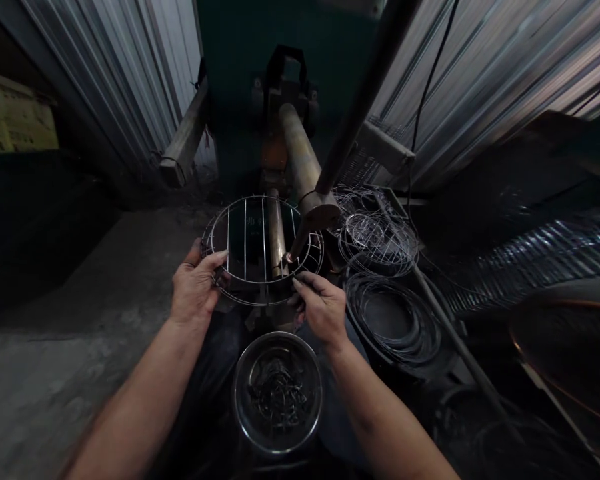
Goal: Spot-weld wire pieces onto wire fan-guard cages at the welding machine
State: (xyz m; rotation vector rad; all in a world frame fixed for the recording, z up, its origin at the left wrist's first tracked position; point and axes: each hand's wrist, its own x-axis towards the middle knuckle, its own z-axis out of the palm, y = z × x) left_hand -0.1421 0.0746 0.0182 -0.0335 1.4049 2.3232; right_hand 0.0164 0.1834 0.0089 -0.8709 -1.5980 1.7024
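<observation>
A round wire rack (245, 243) with two hoops and straight bars across it lies between my hands, at the spot welder's electrodes. My left hand (196, 283) grips its left rim, thumb on top and fingers beneath. At the near right rim, my right hand (323, 303) is closed in a pinch; whether a small piece is also between its fingertips cannot be made out. The upper electrode tip (293, 253) meets the lower copper-coloured bar (277, 240) inside the rack's near right side. Below my hands sits a metal bowl (240, 407) of small bent wire pieces (279, 393).
The welder's thick upper arm (303, 153) reaches toward me, with a dark slanting rod (355, 107) beside it. Round wire racks (377, 237) are piled at the right, above a wire coil (395, 320). A wooden beam (185, 147) juts out at the left.
</observation>
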